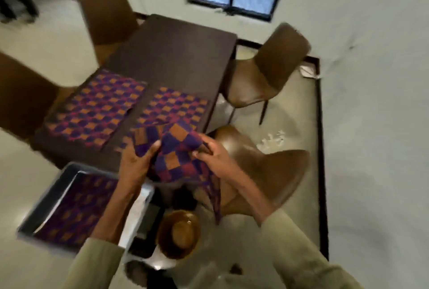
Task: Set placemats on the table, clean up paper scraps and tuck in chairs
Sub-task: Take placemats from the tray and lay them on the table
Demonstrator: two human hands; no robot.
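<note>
Both hands, left hand [137,161] and right hand [214,155], hold one checked placemat [176,156] tight at the table's [176,56] 6 o'clock edge.

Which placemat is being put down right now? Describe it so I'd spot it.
Start at the dark table. At its near edge, the left hand and right hand grip a checkered placemat. Unlike the two flat placemats beyond, it hangs crumpled in the air.

Olive-green long sleeves [301,242], bare hands
</note>
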